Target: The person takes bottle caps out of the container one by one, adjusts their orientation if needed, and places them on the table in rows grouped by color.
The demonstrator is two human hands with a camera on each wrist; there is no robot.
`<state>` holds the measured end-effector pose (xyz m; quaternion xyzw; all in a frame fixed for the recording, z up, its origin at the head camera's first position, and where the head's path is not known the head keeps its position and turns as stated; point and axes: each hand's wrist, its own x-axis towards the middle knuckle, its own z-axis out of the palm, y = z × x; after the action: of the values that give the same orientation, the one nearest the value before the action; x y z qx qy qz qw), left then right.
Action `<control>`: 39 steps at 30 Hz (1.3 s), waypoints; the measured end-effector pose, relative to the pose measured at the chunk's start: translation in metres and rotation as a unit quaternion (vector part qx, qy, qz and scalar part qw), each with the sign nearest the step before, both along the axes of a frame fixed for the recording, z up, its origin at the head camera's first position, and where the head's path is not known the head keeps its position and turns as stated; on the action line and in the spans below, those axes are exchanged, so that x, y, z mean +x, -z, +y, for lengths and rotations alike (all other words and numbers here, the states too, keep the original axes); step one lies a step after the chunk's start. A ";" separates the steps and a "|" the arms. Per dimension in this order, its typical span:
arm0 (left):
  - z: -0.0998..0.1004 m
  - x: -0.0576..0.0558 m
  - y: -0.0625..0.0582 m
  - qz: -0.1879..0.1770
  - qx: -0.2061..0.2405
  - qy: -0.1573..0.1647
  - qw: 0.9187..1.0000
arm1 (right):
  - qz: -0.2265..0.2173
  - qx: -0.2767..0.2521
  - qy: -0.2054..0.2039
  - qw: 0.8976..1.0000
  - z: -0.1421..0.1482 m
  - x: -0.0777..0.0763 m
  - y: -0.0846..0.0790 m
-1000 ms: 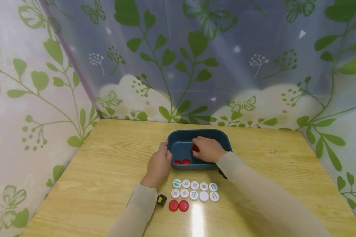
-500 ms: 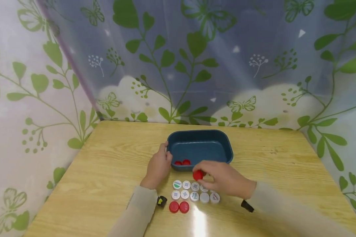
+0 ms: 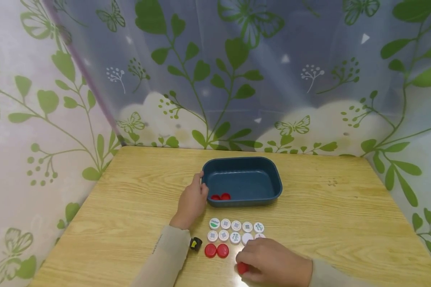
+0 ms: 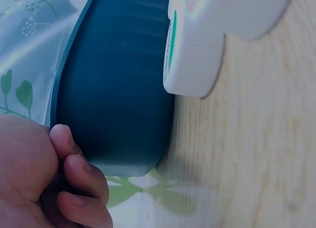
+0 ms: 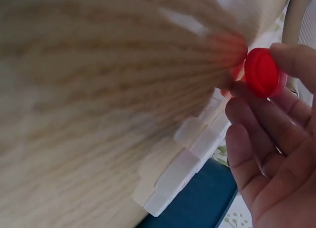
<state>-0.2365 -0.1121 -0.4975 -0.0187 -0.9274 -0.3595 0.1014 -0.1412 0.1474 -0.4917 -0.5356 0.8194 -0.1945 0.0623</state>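
Note:
My right hand [image 3: 274, 260] pinches a red bottle cap [image 3: 242, 268] between thumb and fingers, low over the near part of the table. In the right wrist view this cap [image 5: 262, 73] turns its hollow side to the camera. My left hand [image 3: 190, 203] holds the left end of a dark blue plastic bin [image 3: 244, 203], its fingers curled at the rim. Two red caps [image 3: 225, 196] lie inside the bin's near left corner. Before the bin, white caps [image 3: 236, 226] form two rows, and two red caps [image 3: 222, 250] sit side by side below them.
The wooden table [image 3: 323, 207] reaches back to a patterned curtain [image 3: 215, 79] with leaves and butterflies, which also hangs at both sides. A dark strap with a small device [image 3: 195, 243] is on the left wrist. The right hand partly covers the white row's right end.
My right hand has lifted a red cap out of the bin and brought it toward the near edge, right of the two red caps. The left hand stays at the bin.

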 end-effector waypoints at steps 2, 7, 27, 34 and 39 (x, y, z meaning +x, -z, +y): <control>0.000 0.001 0.000 0.000 0.001 0.000 1.000 | 0.000 0.002 0.005 1.000 -0.001 0.000 0.002; 0.001 0.001 0.001 -0.003 0.003 -0.002 1.000 | 0.046 -0.011 0.012 0.999 -0.003 0.002 0.005; 0.000 -0.002 0.000 -0.026 0.008 0.004 1.000 | 0.089 0.009 0.021 0.996 -0.005 0.005 0.006; -0.002 -0.002 0.001 -0.013 0.004 0.002 1.000 | 0.102 0.004 0.024 0.994 -0.007 0.003 0.007; -0.003 -0.002 0.002 -0.017 0.005 -0.001 1.000 | 0.099 0.010 0.022 0.995 -0.009 0.003 0.005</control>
<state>-0.2384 -0.1147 -0.4994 -0.0114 -0.9272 -0.3645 0.0860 -0.1385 0.1383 -0.4963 -0.5333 0.8350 -0.1341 -0.0178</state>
